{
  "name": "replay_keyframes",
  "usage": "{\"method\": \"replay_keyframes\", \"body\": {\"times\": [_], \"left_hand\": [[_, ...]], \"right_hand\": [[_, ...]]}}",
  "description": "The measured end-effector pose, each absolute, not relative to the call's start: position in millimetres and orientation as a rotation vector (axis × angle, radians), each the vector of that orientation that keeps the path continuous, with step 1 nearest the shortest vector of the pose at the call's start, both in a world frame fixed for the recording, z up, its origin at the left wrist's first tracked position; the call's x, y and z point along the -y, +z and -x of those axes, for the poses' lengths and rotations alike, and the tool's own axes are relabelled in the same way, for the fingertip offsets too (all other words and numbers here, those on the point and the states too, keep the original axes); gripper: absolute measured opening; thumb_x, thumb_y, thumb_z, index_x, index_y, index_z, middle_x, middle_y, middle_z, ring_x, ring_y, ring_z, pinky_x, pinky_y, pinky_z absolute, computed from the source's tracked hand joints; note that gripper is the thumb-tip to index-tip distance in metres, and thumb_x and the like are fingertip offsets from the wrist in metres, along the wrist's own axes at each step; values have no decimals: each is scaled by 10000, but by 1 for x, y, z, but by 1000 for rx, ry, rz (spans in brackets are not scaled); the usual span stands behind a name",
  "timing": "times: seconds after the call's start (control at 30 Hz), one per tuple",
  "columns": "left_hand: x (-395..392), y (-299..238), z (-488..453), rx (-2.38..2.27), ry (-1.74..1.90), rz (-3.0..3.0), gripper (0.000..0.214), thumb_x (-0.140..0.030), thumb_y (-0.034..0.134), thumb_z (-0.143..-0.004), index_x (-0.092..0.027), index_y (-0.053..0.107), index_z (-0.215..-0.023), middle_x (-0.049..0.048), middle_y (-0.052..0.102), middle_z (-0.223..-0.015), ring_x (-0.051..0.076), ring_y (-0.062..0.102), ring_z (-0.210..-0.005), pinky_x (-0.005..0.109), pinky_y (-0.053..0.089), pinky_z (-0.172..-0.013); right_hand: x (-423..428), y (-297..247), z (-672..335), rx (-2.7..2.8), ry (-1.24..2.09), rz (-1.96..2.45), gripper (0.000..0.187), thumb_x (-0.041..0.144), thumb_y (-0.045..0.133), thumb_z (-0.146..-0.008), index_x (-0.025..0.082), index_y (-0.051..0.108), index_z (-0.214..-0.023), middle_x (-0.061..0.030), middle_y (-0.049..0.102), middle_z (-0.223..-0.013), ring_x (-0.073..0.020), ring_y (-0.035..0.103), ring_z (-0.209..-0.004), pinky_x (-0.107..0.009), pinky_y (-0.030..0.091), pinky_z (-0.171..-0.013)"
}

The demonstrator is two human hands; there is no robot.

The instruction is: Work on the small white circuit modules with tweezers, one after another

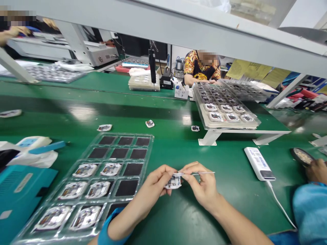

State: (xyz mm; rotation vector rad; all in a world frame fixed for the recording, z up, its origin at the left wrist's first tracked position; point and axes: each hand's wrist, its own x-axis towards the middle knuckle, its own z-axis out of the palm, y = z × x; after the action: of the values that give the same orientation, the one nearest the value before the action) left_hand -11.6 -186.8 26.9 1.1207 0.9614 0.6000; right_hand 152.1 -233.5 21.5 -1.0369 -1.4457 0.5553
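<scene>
In front of me my left hand (158, 180) grips a small white-framed electronic module (173, 182) with circuitry on its face. My right hand (200, 180) pinches a thin pale stick (209, 173), and its inner end reaches the module's upper edge. What kind of tool the stick is, I cannot make out. Beside my left forearm lies a clear plastic tray (150, 149). Its left and middle columns hold several similar modules (85, 217), while other compartments show dark square bottoms.
Loose modules (150, 123) lie across the green table (168, 149). At the right, stacked trays (230, 112) rest on a low white stand; a white corded device (259, 163) lies nearer. A co-worker's hand (316, 172) is beyond it, another person (201, 68) opposite. A teal box (22, 194) borders the left.
</scene>
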Motion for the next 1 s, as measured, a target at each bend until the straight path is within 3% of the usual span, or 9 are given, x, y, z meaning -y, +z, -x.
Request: {"method": "replay_keyframes", "body": {"times": [0.53,0.8,1.0], "left_hand": [[187,27,13,-933,568,-1097,327,-499,630,-836,-174,640,-800,-52,548,-622,92,481,-513,213,317,-481],[188,26,11,-901,584,-1113,411,-585,672,-768,-178,616,-744,-55,513,-641,102,475,-557,222,404,-519],[186,25,12,-915,544,-1039,388,-559,678,-777,-176,613,-770,-52,549,-644,85,472,-537,203,368,-510]], "right_hand": [[235,21,-150,1384,615,988,95,148,602,-913,232,646,-918,-45,726,-838,-191,712,-778,-307,593,-670],[235,22,-153,1560,486,1014,115,103,605,-899,211,644,-905,-59,737,-839,-190,720,-780,-311,578,-695],[235,22,-153,1463,585,1014,120,108,599,-908,222,632,-921,-45,714,-845,-180,706,-801,-293,579,-699]]}}
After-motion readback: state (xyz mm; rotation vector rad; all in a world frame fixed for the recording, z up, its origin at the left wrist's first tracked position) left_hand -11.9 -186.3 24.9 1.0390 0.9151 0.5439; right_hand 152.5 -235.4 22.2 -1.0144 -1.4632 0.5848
